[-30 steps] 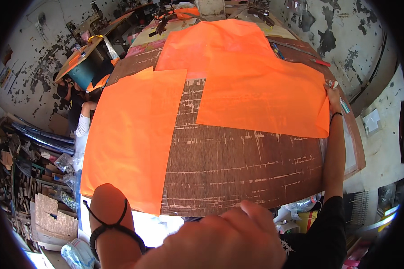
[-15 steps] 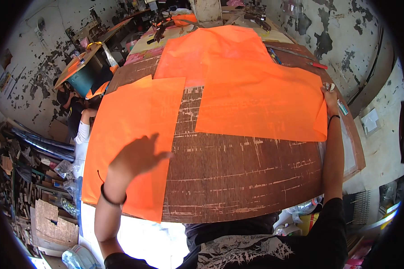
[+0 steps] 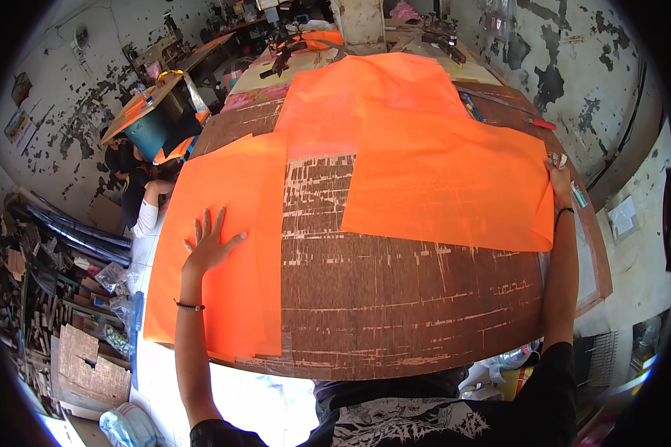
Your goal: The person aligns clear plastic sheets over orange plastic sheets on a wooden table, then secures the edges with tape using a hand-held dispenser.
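Observation:
My left hand [image 3: 210,249] lies flat with fingers spread on a stack of orange sheets [image 3: 231,175], which look like thin fabric, at the left of the brown table [image 3: 395,298]. Farther right, another orange sheet [image 3: 447,179] stretches across the table, its right end folded or curled. Beside that end is my right hand [image 3: 560,184], with its fingers bent. A small pale object [image 3: 557,159] shows at those fingertips; what exactly they grip is too small to make out. Behind, a further orange sheet [image 3: 395,82] lies partly under the right one.
A red-handled tool [image 3: 542,124] and some pens [image 3: 470,106] lie near the far right edge. At left, a person [image 3: 142,186] sits near a teal container [image 3: 153,134]. Scrap wood [image 3: 78,365] is piled on the left. A pillar [image 3: 359,26] rises at the back.
My left hand has come down flat onto the left stack. The stack's far right corner has shifted left, so its edge runs straighter. My right hand stays by the right sheet's end.

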`<state>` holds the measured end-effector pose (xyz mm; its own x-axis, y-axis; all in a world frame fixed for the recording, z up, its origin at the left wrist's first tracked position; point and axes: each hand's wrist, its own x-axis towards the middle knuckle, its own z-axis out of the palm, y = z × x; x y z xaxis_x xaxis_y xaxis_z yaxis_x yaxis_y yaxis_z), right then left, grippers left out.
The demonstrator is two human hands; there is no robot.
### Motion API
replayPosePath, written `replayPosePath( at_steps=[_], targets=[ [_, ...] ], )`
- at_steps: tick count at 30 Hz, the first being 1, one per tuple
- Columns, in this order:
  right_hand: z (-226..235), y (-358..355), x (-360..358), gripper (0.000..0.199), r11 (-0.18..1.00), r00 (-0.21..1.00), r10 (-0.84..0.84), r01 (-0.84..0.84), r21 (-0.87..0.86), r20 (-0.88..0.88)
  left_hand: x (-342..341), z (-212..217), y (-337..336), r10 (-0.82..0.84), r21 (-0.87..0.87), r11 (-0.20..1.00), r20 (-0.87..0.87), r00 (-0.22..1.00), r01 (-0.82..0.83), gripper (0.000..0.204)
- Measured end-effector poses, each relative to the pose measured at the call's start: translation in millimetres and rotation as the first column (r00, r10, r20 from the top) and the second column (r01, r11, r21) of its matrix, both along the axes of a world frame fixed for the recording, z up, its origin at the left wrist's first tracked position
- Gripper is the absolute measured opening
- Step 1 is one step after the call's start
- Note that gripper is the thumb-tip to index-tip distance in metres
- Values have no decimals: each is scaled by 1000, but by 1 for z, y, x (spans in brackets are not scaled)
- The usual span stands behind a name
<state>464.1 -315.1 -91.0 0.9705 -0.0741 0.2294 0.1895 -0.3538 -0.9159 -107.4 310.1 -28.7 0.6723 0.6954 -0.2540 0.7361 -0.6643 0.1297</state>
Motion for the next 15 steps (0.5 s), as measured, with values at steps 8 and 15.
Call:
replayPosePath(
  at_steps=[8, 15],
  targets=[
    [8, 13, -9, 27, 995, 997, 36, -30, -97, 64, 32, 1, -44, -222, 155, 966, 93, 970, 206, 92],
    [26, 61, -39, 35, 925, 971, 85, 7, -381, 224, 131, -1, -128, -579, 65, 802, 330, 746, 594, 95]
  ],
)
